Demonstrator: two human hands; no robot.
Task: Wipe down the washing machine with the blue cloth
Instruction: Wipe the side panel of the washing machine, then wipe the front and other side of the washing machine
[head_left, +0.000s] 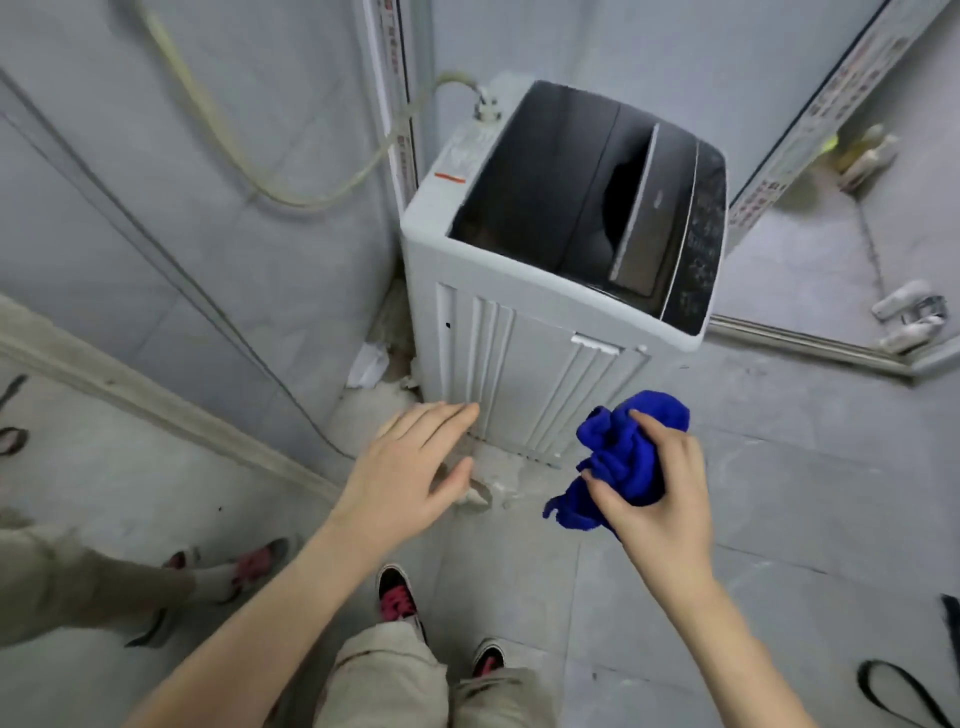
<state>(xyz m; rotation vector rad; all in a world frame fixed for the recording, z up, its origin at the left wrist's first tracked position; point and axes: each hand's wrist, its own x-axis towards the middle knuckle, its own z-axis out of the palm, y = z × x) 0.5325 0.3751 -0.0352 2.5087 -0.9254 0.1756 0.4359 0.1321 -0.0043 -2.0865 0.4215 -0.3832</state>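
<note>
A white top-loading washing machine (524, 364) with a dark glass lid and control strip stands in the corner ahead of me. My right hand (660, 493) is closed on a bunched blue cloth (631, 447), held in the air in front of the machine's lower right side. My left hand (415, 462) is empty, fingers spread flat, hovering in front of the ribbed side panel near its bottom left edge; whether it touches the panel is unclear.
A pale hose (249, 161) loops along the left wall to the machine's back. Debris and paper (371, 364) lie by the machine's base. Bottles (867, 156) stand beyond a door track at right. Another person's leg and shoes (208, 571) are at left.
</note>
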